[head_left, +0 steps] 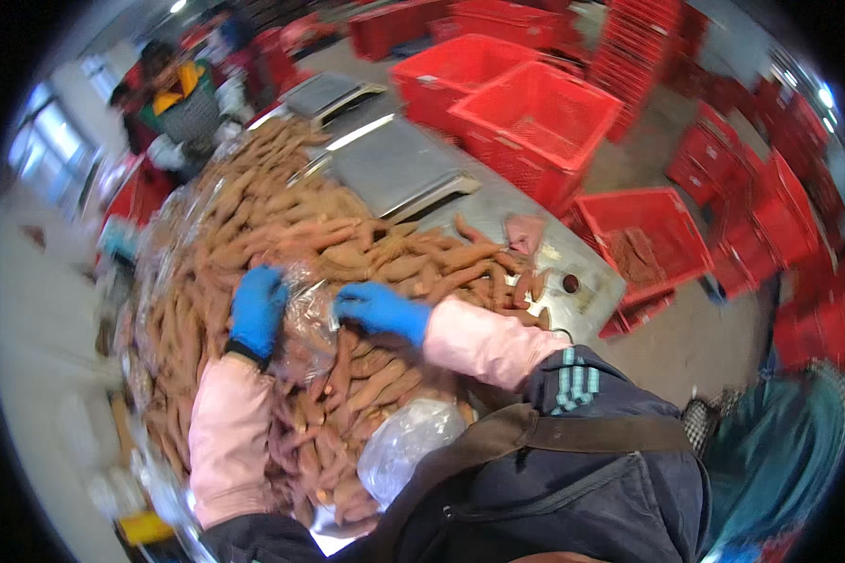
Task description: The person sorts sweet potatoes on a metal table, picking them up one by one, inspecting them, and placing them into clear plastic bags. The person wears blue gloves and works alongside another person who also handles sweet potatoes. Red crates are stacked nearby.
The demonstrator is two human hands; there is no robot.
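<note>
Both hands wear blue gloves below pink sleeves, over a large heap of sweet potatoes [387,257]. Between them hangs a clear plastic bag [310,317] with reddish contents, blurred by motion. My left hand [257,313] is at the bag's left edge, its fingers partly hidden. My right hand [380,310] has its fingertips pinched together at the bag's right edge, on a small pale piece that looks like part of the bag. Another clear plastic bag [412,447] lies bunched near my body, on the near part of the heap.
Metal scales [394,165] stand on the steel table [591,281] beyond the heap. Red plastic crates [535,116] stand along its far right side, one [644,239] holding a reddish-brown item. Co-workers [190,98] stand at the upper left; a person in teal [781,450] is at the lower right.
</note>
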